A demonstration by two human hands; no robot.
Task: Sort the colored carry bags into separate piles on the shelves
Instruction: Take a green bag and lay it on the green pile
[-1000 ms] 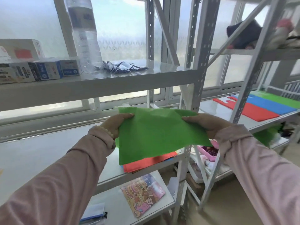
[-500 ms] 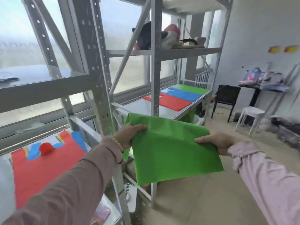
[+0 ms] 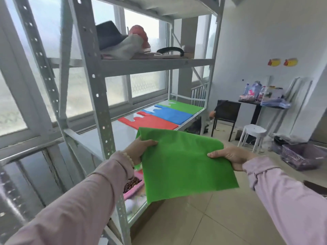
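Both hands hold one green carry bag spread nearly flat in the air at the centre of my feed, just off the front of the metal rack and over the tiled floor. The left hand pinches the bag's nine o'clock edge, thumb pressed on top and the other fingers curled beneath the fabric. The right hand grips the three o'clock edge, thumb lying across the top, the remaining fingers hidden under the bag. A bead bracelet sits on the left wrist above a pale pink sleeve. At twelve o'clock from the held bag, the rack's middle shelf carries three flat piles lying edge to edge: the red pile nearest, the blue pile beyond it, the green pile farthest. The held bag touches none of them. At seven o'clock, partly covered by the bag, a pink tray on a lower shelf holds what look like brown beads, though the blur leaves me unsure. Out at two o'clock a black chair and a white stool stand by the wall, with a purple basket on the floor at three o'clock.
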